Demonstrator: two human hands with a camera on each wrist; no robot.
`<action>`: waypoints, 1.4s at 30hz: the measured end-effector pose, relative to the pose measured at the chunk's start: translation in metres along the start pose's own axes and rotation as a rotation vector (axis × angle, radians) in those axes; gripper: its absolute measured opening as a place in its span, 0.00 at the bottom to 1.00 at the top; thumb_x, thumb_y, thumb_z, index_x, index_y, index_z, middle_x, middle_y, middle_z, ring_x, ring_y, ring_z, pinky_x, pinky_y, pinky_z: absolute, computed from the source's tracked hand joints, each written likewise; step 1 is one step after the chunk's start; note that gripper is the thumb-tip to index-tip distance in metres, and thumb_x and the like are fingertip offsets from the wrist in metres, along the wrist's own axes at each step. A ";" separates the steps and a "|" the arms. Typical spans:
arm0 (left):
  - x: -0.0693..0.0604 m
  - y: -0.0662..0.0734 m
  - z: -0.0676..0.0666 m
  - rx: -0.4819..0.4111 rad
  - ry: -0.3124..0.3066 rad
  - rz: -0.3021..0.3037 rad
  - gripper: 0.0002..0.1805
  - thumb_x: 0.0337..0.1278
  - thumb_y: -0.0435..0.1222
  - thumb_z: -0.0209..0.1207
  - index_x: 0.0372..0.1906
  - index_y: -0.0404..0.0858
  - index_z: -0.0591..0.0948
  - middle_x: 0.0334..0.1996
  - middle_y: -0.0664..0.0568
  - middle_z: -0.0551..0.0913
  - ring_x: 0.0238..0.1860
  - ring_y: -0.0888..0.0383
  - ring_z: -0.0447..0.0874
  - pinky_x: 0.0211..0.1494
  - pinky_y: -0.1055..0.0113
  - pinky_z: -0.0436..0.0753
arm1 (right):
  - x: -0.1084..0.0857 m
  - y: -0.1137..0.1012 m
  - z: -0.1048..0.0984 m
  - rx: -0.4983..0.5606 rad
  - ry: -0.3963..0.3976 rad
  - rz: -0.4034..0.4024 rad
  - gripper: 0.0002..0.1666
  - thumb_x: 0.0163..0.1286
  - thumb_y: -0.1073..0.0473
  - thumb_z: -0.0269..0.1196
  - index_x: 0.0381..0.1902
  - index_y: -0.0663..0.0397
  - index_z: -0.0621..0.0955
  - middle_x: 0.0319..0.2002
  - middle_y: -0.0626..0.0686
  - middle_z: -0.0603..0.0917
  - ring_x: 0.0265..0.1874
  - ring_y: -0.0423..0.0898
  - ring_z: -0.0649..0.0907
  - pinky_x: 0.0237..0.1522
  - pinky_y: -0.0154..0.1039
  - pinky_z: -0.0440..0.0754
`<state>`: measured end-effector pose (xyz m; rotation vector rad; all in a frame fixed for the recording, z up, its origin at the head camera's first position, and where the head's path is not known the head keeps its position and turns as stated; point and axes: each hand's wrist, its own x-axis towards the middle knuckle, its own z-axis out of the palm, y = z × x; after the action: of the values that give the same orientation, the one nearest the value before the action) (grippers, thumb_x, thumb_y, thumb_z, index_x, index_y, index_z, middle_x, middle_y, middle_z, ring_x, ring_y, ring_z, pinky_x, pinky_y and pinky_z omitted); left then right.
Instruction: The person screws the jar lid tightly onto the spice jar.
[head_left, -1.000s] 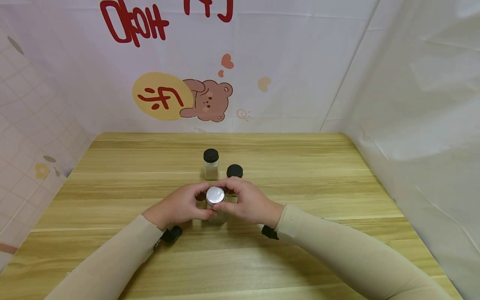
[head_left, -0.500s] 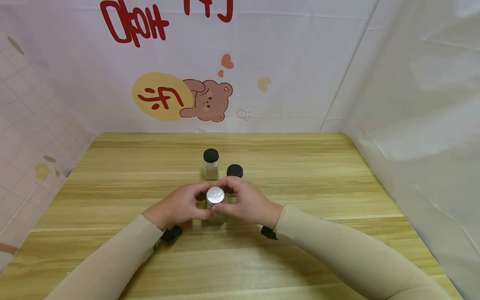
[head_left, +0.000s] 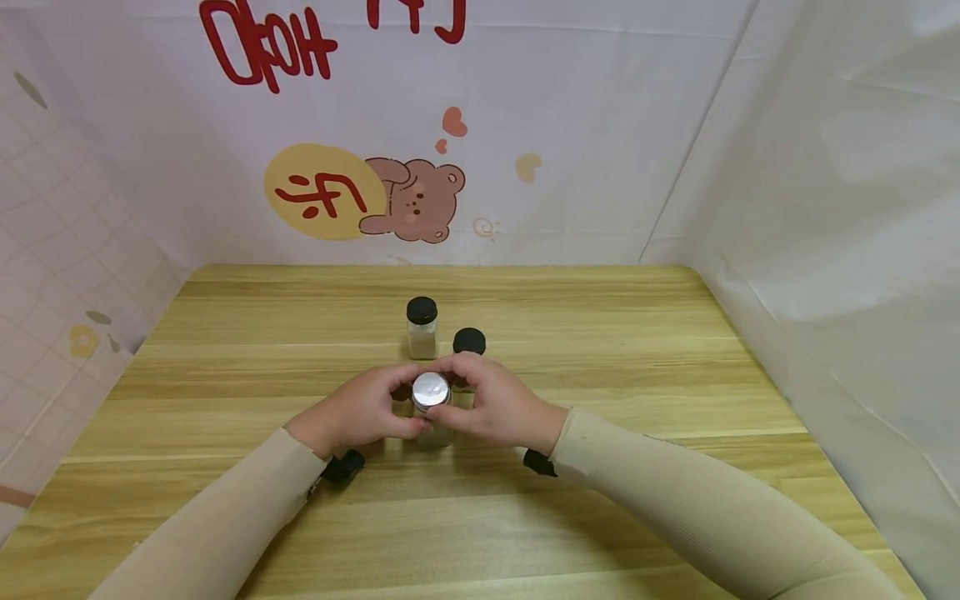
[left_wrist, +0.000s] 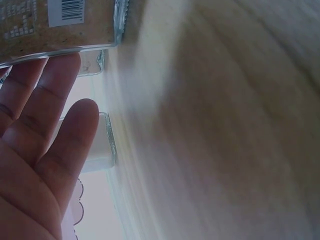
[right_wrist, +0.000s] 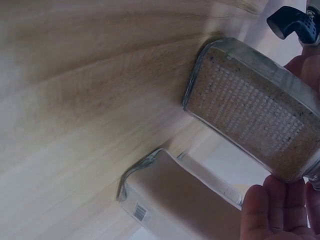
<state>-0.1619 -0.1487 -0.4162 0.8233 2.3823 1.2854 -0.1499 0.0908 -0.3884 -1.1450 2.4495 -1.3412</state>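
A square glass spice jar with a round, shiny silver top stands upright on the wooden table. Brown speckled contents and rows of print show through its side in the right wrist view, where the jar fills the upper right. From the left, my left hand holds the jar between thumb and fingers. My right hand curls round its upper part from the other side, thumb at the front just under the silver top. Several fingertips behind the jar are hidden in the head view.
Behind the hands stands a black-capped jar with pale contents. Another black-capped jar is closer, right behind my right hand and mostly covered by it. White printed sheets rise along the table's back and sides.
My right thumb and fingers shift slightly at the jar's neck. The jar, the left hand and the two black-capped jars stay in place.
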 end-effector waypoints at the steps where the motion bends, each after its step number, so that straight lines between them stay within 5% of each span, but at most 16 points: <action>1: 0.000 0.000 0.000 0.004 0.000 -0.002 0.31 0.54 0.44 0.77 0.64 0.52 0.80 0.52 0.61 0.86 0.51 0.56 0.83 0.61 0.52 0.82 | 0.000 0.000 0.000 0.002 0.002 0.006 0.24 0.68 0.62 0.74 0.60 0.58 0.81 0.53 0.51 0.86 0.54 0.44 0.85 0.60 0.46 0.84; 9: 0.000 0.001 0.001 0.031 0.015 0.013 0.21 0.52 0.42 0.77 0.51 0.53 0.83 0.44 0.61 0.86 0.47 0.55 0.84 0.56 0.54 0.82 | -0.001 -0.001 0.001 -0.013 0.015 0.058 0.23 0.66 0.61 0.76 0.56 0.58 0.80 0.50 0.51 0.86 0.52 0.45 0.86 0.62 0.50 0.84; 19: -0.001 0.001 0.000 0.007 -0.013 0.005 0.34 0.55 0.40 0.75 0.68 0.53 0.79 0.57 0.65 0.85 0.57 0.61 0.84 0.67 0.58 0.81 | 0.000 0.000 0.002 -0.031 0.011 0.001 0.26 0.67 0.61 0.75 0.61 0.58 0.81 0.51 0.52 0.86 0.52 0.46 0.85 0.58 0.50 0.85; 42: 0.000 0.005 -0.001 0.066 -0.001 -0.015 0.27 0.54 0.43 0.75 0.60 0.52 0.81 0.48 0.61 0.86 0.47 0.55 0.83 0.55 0.60 0.82 | 0.001 -0.001 0.001 -0.050 0.001 0.017 0.23 0.67 0.60 0.75 0.56 0.58 0.82 0.50 0.51 0.86 0.51 0.43 0.85 0.58 0.48 0.86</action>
<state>-0.1610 -0.1469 -0.4113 0.8229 2.4369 1.2059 -0.1500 0.0894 -0.3877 -1.1324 2.5014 -1.2836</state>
